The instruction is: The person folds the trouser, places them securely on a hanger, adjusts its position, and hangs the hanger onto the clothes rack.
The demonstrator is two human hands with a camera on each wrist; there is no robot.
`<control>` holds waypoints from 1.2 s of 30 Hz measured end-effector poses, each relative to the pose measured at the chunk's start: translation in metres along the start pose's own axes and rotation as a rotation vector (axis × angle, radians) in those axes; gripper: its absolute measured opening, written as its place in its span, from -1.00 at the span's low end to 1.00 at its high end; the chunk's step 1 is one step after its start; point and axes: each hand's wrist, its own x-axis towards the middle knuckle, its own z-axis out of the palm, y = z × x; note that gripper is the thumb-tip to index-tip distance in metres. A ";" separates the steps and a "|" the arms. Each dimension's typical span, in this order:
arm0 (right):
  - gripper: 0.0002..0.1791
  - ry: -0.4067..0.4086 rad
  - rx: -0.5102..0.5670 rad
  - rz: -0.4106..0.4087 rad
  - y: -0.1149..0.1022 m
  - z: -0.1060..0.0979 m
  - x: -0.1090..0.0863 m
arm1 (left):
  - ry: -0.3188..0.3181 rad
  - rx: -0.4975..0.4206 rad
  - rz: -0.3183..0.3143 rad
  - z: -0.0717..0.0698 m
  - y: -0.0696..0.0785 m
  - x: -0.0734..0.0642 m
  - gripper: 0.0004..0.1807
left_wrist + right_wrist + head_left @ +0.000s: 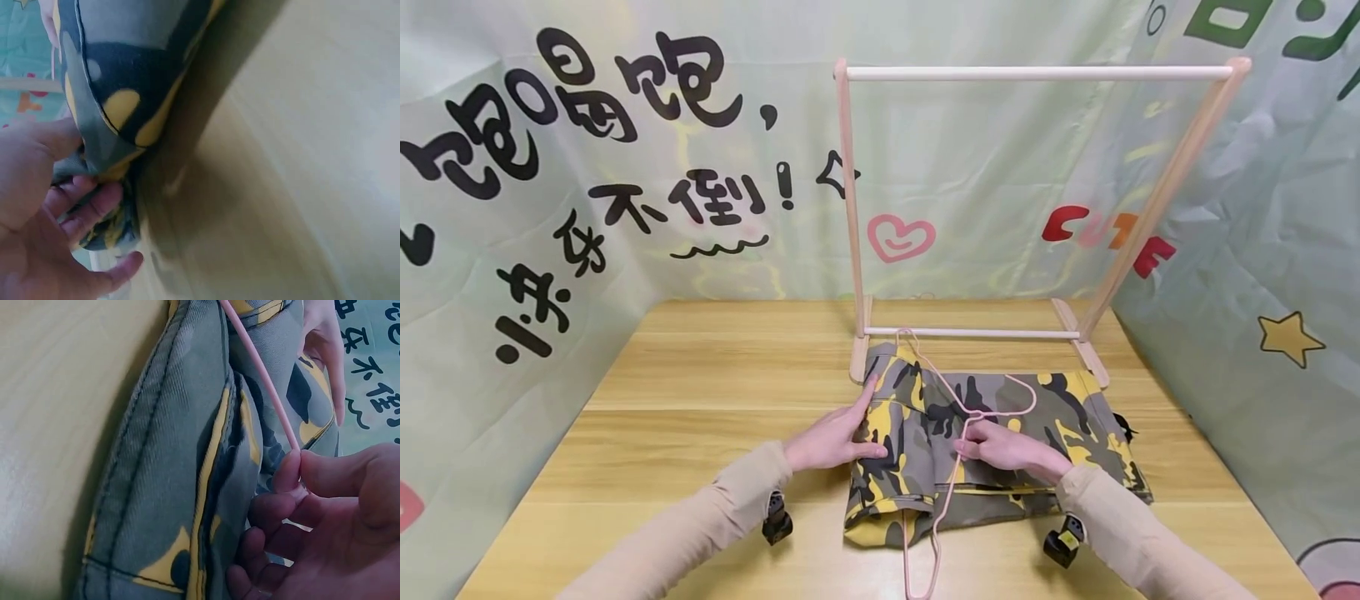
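Camouflage trousers (1015, 450) in grey, black and yellow lie folded on the table, their left end turned over in a thick fold (889, 433). A pink clothes hanger (957, 483) lies across them, hook toward the right; the fold covers part of its bottom bar. My right hand (1003, 447) pinches the hanger's near arm between thumb and index finger, just below the neck, as the right wrist view shows at close range. At the fold's left side, my left hand (831, 435) rests with index finger and thumb extended on the cloth. Its other fingers (94, 209) touch the fold's edge.
Behind the trousers stands a wooden rack with a white top rail (1037, 73) and a low crossbar (970, 333). Its feet (859, 350) are close to the cloth. Printed fabric (760, 250) encloses the wooden table (700, 375) at the back and sides.
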 end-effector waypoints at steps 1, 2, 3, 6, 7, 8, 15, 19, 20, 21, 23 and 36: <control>-0.65 -0.003 0.020 0.008 -0.001 0.000 0.000 | 0.011 0.003 -0.007 0.001 0.001 0.001 0.21; -0.65 -0.003 0.040 0.022 -0.001 0.000 0.000 | 0.019 0.006 -0.008 0.001 0.002 0.002 0.22; -0.65 -0.003 0.056 0.029 -0.002 0.000 0.000 | 0.026 0.015 -0.003 0.001 0.003 0.003 0.22; -0.65 0.005 0.104 0.056 -0.003 0.000 0.000 | 0.033 0.050 0.009 -0.001 0.005 0.004 0.20; -0.65 0.011 0.114 0.066 -0.003 0.001 0.000 | 0.030 0.063 0.012 -0.001 0.006 0.005 0.19; -0.66 0.014 0.119 0.067 -0.003 0.001 -0.001 | 0.023 0.068 0.010 -0.002 0.007 0.005 0.19; -0.67 0.007 0.148 0.079 -0.008 -0.001 -0.003 | -0.088 0.126 -0.020 -0.005 0.010 0.004 0.36; -0.67 0.006 0.149 0.092 -0.008 -0.001 -0.003 | -0.167 0.130 -0.082 -0.003 0.016 0.002 0.57; -0.67 0.007 0.148 0.089 -0.008 -0.001 -0.003 | -0.176 0.135 -0.109 -0.002 0.020 0.001 0.61; -0.67 0.007 0.147 0.084 -0.007 -0.001 -0.003 | -0.176 0.152 -0.129 -0.001 0.022 0.000 0.63; -0.66 0.007 0.147 0.080 -0.007 -0.001 -0.003 | -0.164 0.214 -0.181 0.004 0.028 -0.001 0.68; -0.67 0.006 0.132 -0.026 -0.014 -0.001 -0.001 | -0.119 0.489 -0.298 0.018 0.046 0.001 0.73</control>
